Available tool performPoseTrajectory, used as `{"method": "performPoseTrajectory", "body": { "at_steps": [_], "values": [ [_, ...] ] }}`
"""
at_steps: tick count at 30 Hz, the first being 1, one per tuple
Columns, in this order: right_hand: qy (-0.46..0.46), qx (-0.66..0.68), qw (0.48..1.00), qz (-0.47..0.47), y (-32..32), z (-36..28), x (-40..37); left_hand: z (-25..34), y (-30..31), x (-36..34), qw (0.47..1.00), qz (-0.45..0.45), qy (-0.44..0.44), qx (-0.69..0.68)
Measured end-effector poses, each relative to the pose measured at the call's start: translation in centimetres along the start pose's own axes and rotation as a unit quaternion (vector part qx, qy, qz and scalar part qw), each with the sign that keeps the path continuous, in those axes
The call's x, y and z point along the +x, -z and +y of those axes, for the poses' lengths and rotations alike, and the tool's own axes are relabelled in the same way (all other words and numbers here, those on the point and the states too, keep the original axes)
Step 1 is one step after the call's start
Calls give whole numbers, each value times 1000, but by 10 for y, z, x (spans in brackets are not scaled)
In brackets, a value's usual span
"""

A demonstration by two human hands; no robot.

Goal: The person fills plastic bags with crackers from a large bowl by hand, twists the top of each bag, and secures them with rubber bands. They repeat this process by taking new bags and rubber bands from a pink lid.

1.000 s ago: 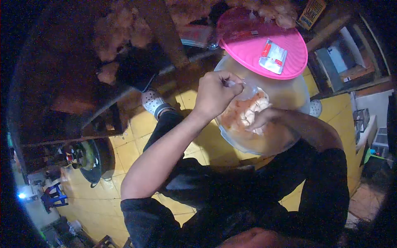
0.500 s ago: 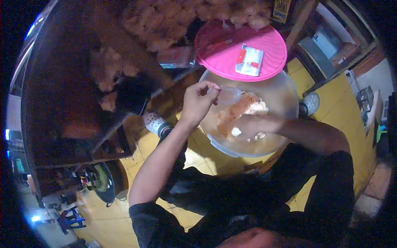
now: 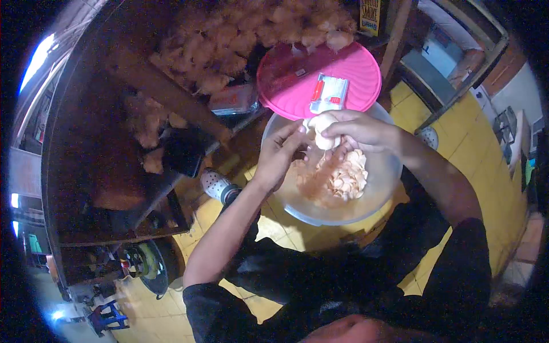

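Above a large translucent tub, my two hands meet. My right hand is closed on a few pale, thin, round chips. My left hand is at their left side with its fingers curled at the mouth of a small clear plastic bag, which is hard to make out against the tub. More chips lie heaped inside the tub, below my hands. A pink round lid sits over the far side of the tub, and a white-and-red packet rests on it.
Many filled bags of brownish food lie on a dark wooden rack at the far left. A plastic-wrapped pack is at the rack's edge. A dark pan stands on the yellow tiled floor at lower left.
My right hand has risen from the heap in the tub with chips in it and now meets my left hand. The view has shifted slightly.
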State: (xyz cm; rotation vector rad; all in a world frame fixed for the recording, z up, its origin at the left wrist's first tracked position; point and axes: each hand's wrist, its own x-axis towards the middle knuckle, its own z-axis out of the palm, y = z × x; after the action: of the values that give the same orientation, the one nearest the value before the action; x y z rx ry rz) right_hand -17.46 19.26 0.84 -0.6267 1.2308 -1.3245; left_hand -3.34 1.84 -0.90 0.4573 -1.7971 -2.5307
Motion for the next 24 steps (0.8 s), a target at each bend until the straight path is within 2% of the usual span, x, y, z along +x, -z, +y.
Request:
{"method": "performPoseTrajectory", "body": {
  "at_steps": [2,4,7,9,10,12,13,15,17,19,22,23,24],
  "values": [
    [-13,5,1000,-14,0,1,0,-5,-1,3,996,22,-56,60],
    [-27,9,999,-29,-4,1,1,-5,1,4,991,22,-71,111],
    [-20,-52,998,-35,-12,4,3,-3,-5,0,975,19,-108,193],
    [-10,-160,983,85,-18,8,0,-4,-8,-1,966,18,-131,224],
    [-12,-160,983,84,-22,8,3,-8,-7,0,964,23,-138,226],
    [-59,-368,916,146,-30,9,9,-12,-4,3,962,29,-144,228],
    [45,-455,873,168,-31,20,9,-13,-3,4,956,54,-126,257],
    [61,-461,872,150,-35,16,8,-11,-5,4,949,80,-107,286],
    [79,-468,871,129,-36,17,12,-7,-6,3,956,124,-97,246],
    [76,-234,964,97,-30,23,18,-9,2,7,953,138,-117,243],
    [115,-249,956,101,-27,21,18,-7,7,4,951,163,-133,227],
    [136,-327,928,115,-26,20,18,-8,9,5,951,149,-121,244],
    [133,-329,928,109,-19,27,22,-9,10,5,950,134,-109,261]
  ]
}}
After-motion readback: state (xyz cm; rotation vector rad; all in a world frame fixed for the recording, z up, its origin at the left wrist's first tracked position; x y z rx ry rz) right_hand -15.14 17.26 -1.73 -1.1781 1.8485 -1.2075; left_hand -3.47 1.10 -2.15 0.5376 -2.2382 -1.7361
